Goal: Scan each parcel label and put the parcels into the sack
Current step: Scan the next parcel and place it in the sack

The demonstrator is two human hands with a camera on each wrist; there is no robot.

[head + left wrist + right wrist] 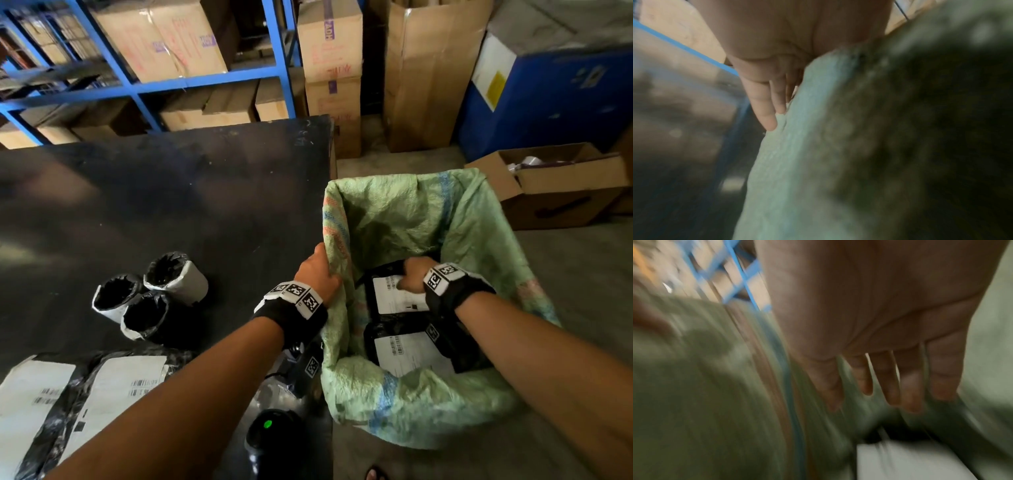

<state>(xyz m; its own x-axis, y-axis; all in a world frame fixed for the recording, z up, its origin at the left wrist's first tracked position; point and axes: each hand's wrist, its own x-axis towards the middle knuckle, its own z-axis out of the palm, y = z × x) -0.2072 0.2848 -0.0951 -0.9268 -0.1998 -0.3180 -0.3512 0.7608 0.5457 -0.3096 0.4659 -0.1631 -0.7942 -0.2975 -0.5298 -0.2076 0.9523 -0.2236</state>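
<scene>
The green woven sack (394,212) stands open on the floor to the right of the black table (171,192). My left hand (317,270) grips its left rim; in the left wrist view my fingers (766,105) lie along the sack cloth (797,162). My right hand (412,277) is inside the sack, just above a black parcel (397,298) with a white label. It holds nothing, and its fingers (879,386) are spread straight over the white label (900,464). A second labelled parcel (411,353) lies nearer me in the sack.
On the table's near left lie two flat labelled parcels (34,404) (120,387) and three rolled parcels (150,301). A black scanner (270,435) with a green light stands at the table's near edge. Cardboard boxes (548,185) and blue shelving (144,85) stand behind.
</scene>
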